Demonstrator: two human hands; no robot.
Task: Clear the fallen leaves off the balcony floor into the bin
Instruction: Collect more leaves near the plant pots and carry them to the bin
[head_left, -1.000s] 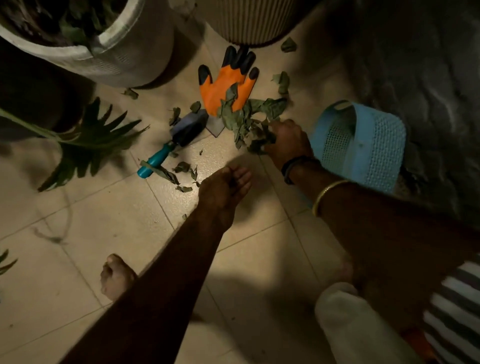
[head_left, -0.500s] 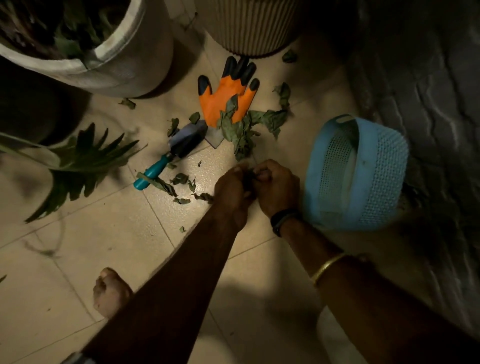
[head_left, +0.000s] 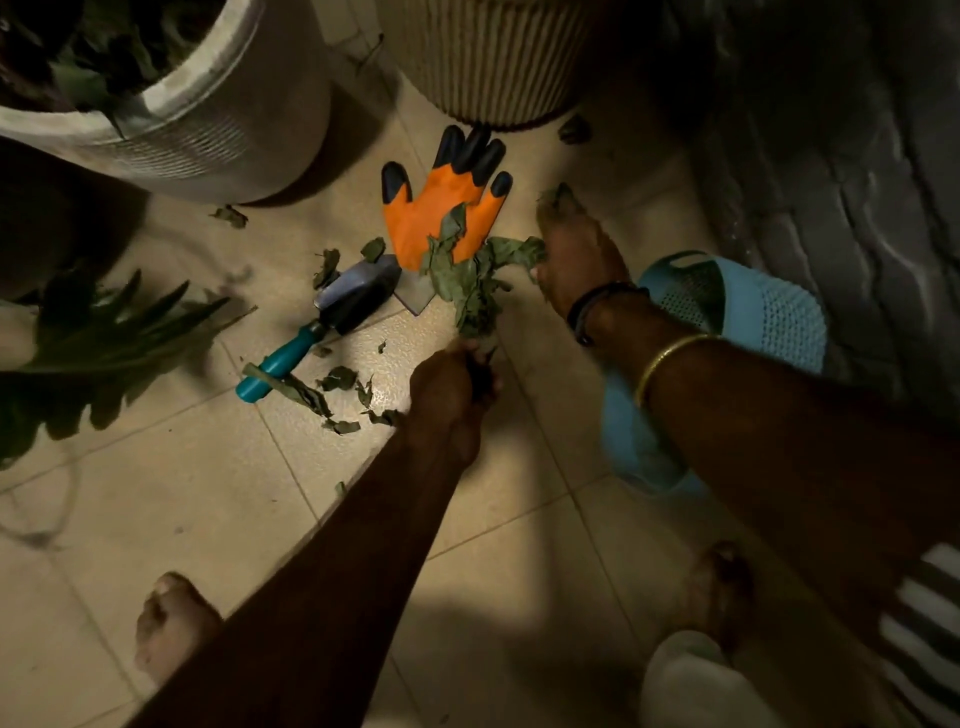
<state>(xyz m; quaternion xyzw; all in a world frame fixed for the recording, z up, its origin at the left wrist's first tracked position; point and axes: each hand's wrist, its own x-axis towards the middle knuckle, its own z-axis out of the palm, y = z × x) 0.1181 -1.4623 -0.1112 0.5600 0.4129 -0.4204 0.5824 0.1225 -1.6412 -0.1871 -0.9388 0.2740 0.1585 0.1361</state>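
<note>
A heap of dry green leaves lies on the tiled floor, partly over an orange glove. Smaller leaf bits are scattered by a teal-handled trowel. My left hand is curled round a dark clump of leaves just below the heap. My right hand lies stretched out at the heap's right edge, its fingertips on a leaf and its thumb against the heap. The light blue mesh bin lies on its side at the right, partly hidden by my right forearm.
A large pale pot stands at the top left and a ribbed pot at the top middle. A dark green frond spreads over the floor at the left. My bare feet are near the bottom. A rough dark wall runs along the right.
My hands were together over the floor half a second ago. The right hand has since reached up to the heap beside the glove, while the left stays low with its clump.
</note>
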